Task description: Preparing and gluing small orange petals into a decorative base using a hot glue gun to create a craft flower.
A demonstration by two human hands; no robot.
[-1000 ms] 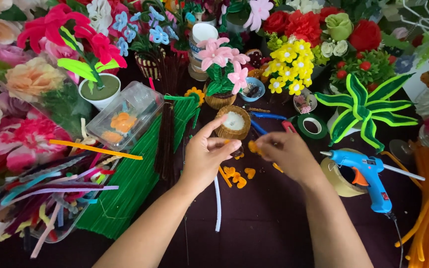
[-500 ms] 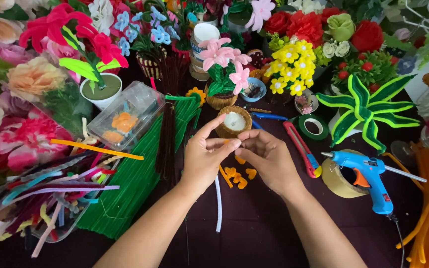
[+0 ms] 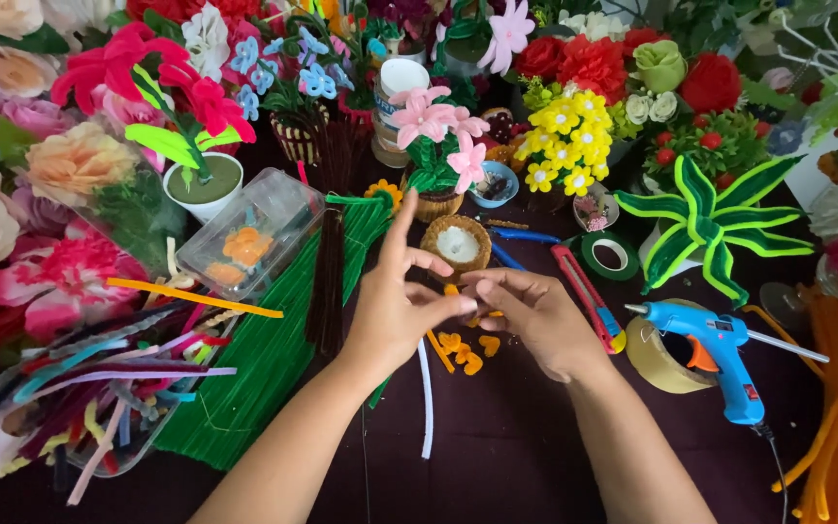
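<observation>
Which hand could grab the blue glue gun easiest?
Probably the right hand: the glue gun lies on its side of the table, while the left hand would have to cross over.

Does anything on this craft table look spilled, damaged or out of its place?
Nothing looks spilled or broken. Small orange pieces lie loose on the dark cloth below the left hand and right hand, and a white pipe cleaner lies alone.

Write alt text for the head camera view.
Two hands, left hand and right hand, meet fingertip to fingertip over a dark tablecloth, pinching something small that cannot be made out, above orange petal pieces. Around them lie a white pipe cleaner, a blue glue gun and handmade flowers.
</observation>
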